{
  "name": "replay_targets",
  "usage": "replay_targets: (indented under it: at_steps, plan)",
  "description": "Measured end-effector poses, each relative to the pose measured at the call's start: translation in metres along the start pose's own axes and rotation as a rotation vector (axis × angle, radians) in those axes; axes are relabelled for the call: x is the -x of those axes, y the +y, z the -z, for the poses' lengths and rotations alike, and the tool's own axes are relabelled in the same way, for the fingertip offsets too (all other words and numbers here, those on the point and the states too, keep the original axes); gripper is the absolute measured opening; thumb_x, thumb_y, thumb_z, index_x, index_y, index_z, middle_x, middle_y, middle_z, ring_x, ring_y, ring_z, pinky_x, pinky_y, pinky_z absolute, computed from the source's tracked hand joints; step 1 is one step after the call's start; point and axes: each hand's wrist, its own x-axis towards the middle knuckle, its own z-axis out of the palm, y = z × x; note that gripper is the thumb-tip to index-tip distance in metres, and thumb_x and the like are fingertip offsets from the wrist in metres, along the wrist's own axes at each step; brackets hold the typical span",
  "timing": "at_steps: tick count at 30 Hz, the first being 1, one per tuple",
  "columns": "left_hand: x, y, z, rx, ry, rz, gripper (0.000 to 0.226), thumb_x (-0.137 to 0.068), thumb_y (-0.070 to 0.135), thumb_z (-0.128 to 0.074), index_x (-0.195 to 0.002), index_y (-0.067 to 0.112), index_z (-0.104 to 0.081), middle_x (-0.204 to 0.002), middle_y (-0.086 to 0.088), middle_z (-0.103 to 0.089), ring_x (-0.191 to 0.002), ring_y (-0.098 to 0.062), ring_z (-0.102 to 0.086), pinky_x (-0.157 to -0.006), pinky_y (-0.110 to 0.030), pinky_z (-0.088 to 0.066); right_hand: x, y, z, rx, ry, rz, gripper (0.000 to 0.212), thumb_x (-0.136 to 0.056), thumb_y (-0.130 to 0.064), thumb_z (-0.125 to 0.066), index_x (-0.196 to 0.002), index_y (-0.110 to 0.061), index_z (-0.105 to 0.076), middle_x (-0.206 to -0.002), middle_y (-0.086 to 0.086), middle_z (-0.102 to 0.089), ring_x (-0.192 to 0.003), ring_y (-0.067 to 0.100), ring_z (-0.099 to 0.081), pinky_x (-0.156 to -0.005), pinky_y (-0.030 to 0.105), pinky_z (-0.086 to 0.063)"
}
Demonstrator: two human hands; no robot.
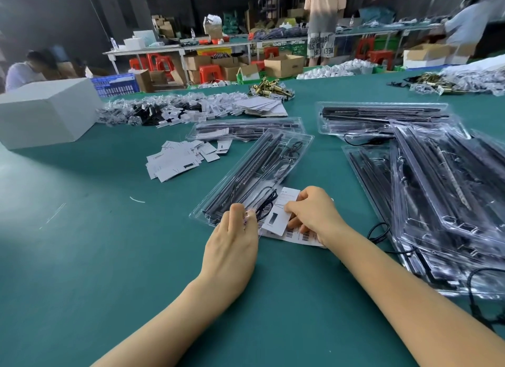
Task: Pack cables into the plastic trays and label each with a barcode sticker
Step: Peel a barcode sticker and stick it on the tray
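Observation:
A clear plastic tray (pixel 262 164) lies slanted on the green table, holding long black rods and a thin black cable (pixel 266 206). My left hand (pixel 232 238) rests at the tray's near end, its fingertips pinching the cable there. My right hand (pixel 314 213) pinches a white card (pixel 281 213) lying over the tray's near corner. Under that hand sits a strip of barcode stickers (pixel 300 235). Fingertips of both hands are partly hidden by each other and by the card.
A stack of filled clear trays (pixel 442 191) lies to the right, more trays (pixel 382 118) behind. Loose white cards (pixel 180 161) lie left of the tray. A white box (pixel 46 112) stands far left. Bagged small parts (pixel 164 109) and brass pieces (pixel 270 89) lie farther back.

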Motion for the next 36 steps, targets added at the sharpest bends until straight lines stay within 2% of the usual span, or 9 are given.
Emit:
replay_targets:
  at_steps: [4,11,14,21,24,26,29,33,36]
  plan:
    - [-0.001,0.0,0.003,0.042,-0.058,0.018,0.042,-0.042,-0.012,-0.071,-0.082,-0.002,-0.068,-0.086,-0.015,-0.061,-0.059,-0.025,-0.056,-0.043,-0.025,-0.039,0.001,0.0,0.0,0.008,-0.002,0.002,0.013,-0.081,-0.007,-0.059,-0.082,-0.01,-0.047,-0.054,0.002,-0.068,-0.058,0.022,-0.071,-0.041,0.025,-0.041]
    - [-0.001,-0.006,0.0,0.07,-0.13,0.03,0.036,-0.06,0.0,-0.071,-0.095,0.006,-0.066,-0.099,-0.009,-0.057,-0.074,-0.023,-0.055,-0.054,-0.025,-0.032,0.005,-0.009,0.012,-0.212,-0.055,-0.082,0.012,-0.084,0.0,-0.061,-0.089,-0.005,-0.051,-0.072,0.013,-0.068,-0.046,0.013,-0.065,-0.035,0.019,-0.04]
    - [-0.003,-0.006,0.003,0.05,-0.127,-0.007,0.04,-0.043,-0.001,-0.078,-0.081,0.006,-0.068,-0.084,-0.007,-0.059,-0.06,-0.02,-0.054,-0.046,-0.023,-0.036,0.007,-0.013,0.02,-0.35,-0.128,-0.155,0.017,-0.085,0.002,-0.064,-0.089,-0.007,-0.051,-0.073,0.013,-0.065,-0.045,0.012,-0.063,-0.036,0.019,-0.042]
    - [-0.002,-0.006,0.003,0.055,-0.129,-0.007,0.03,-0.052,0.005,-0.085,-0.069,0.011,-0.061,-0.081,-0.004,-0.057,-0.059,-0.018,-0.052,-0.048,-0.021,-0.031,0.011,-0.015,0.002,-0.39,-0.181,-0.181,0.012,-0.089,0.006,-0.059,-0.086,-0.002,-0.05,-0.071,0.015,-0.066,-0.047,0.016,-0.063,-0.041,0.022,-0.05]
    - [-0.002,-0.006,0.002,0.072,-0.131,0.005,0.025,-0.059,0.004,-0.08,-0.071,0.01,-0.058,-0.086,-0.005,-0.056,-0.064,-0.02,-0.052,-0.052,-0.021,-0.026,0.008,-0.015,0.004,-0.433,-0.155,-0.217,0.01,-0.088,0.008,-0.06,-0.084,0.002,-0.053,-0.071,0.017,-0.065,-0.048,0.017,-0.063,-0.041,0.022,-0.05]
    - [-0.001,-0.006,-0.001,0.122,-0.171,0.028,0.011,-0.078,0.003,-0.061,-0.081,0.01,-0.053,-0.101,-0.008,-0.052,-0.078,-0.023,-0.05,-0.058,-0.026,-0.027,0.008,-0.015,0.003,-0.471,-0.146,-0.24,0.01,-0.087,0.009,-0.061,-0.083,0.001,-0.054,-0.069,0.016,-0.065,-0.048,0.017,-0.063,-0.043,0.023,-0.052]
    - [0.001,-0.007,-0.008,0.127,-0.186,0.031,0.016,-0.084,0.003,-0.038,-0.093,0.014,-0.045,-0.117,-0.006,-0.04,-0.092,-0.023,-0.041,-0.064,-0.028,-0.025,0.007,-0.015,0.001,-0.533,-0.122,-0.254,0.014,-0.088,0.008,-0.06,-0.081,0.0,-0.051,-0.071,0.016,-0.063,-0.047,0.017,-0.062,-0.045,0.025,-0.054]
    - [-0.001,-0.009,-0.01,0.11,-0.191,0.033,0.029,-0.08,0.002,-0.036,-0.105,0.012,-0.047,-0.119,-0.005,-0.035,-0.096,-0.022,-0.039,-0.065,-0.028,-0.026,0.005,-0.018,-0.003,-0.557,-0.092,-0.239,0.014,-0.089,0.006,-0.06,-0.082,0.0,-0.049,-0.073,0.016,-0.061,-0.042,0.014,-0.062,-0.042,0.022,-0.053]
    - [-0.001,-0.009,-0.009,0.105,-0.206,0.027,0.023,-0.079,0.001,-0.037,-0.096,0.012,-0.047,-0.118,-0.006,-0.037,-0.095,-0.022,-0.04,-0.064,-0.028,-0.026,0.004,-0.018,-0.007,-0.509,-0.095,-0.213,0.016,-0.089,0.005,-0.061,-0.083,-0.003,-0.048,-0.068,0.012,-0.061,-0.041,0.011,-0.062,-0.042,0.022,-0.052]
